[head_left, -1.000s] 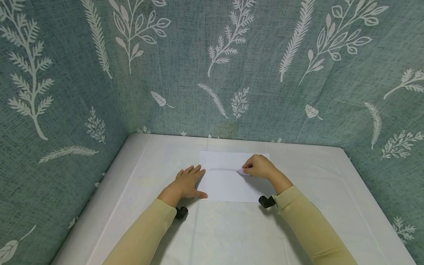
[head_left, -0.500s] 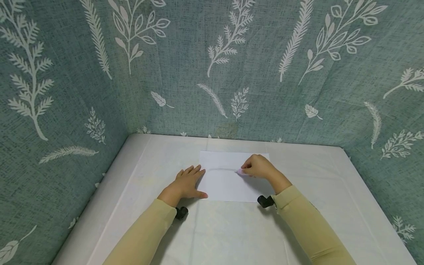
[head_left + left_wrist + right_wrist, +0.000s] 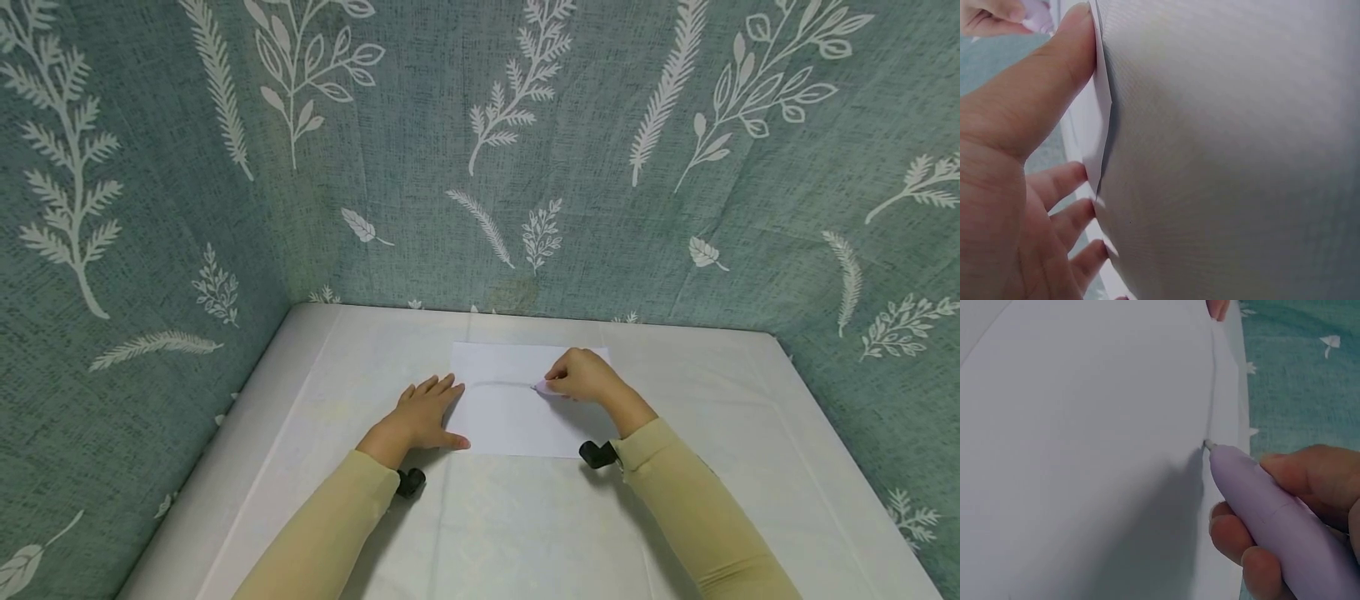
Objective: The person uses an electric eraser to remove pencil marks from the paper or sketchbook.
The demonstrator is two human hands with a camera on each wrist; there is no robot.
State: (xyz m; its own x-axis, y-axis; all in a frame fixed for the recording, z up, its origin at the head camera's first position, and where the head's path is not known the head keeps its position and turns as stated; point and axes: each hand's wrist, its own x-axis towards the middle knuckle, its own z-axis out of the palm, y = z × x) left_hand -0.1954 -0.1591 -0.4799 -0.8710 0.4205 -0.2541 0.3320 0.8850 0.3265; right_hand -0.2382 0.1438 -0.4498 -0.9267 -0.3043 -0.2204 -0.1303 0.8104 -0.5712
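A white sheet of paper [image 3: 517, 421] lies on the white-covered table. My left hand [image 3: 426, 419] rests with spread fingers along its left edge. In the left wrist view, the left thumb [image 3: 1054, 81] lies on the paper [image 3: 1094, 125], whose edge lifts slightly from the table. With my right hand [image 3: 588, 377] I grip a thick lilac pen-shaped tool [image 3: 1272, 512] between thumb and fingers; its exact kind is unclear. Its narrow grey tip touches the paper at the right end of a faint grey line [image 3: 498, 384]. A shadow covers the paper beneath the tool.
The white table cover [image 3: 510, 533] extends on all sides of the paper. Green-blue fabric [image 3: 420, 225] with white leaf prints stands behind and at both sides. A black wrist camera [image 3: 412, 482] sits at the left cuff and another black camera [image 3: 597, 455] at the right.
My right hand and the lilac tool have shifted very slightly to the left, the tip staying on the grey line. My left hand has not moved.
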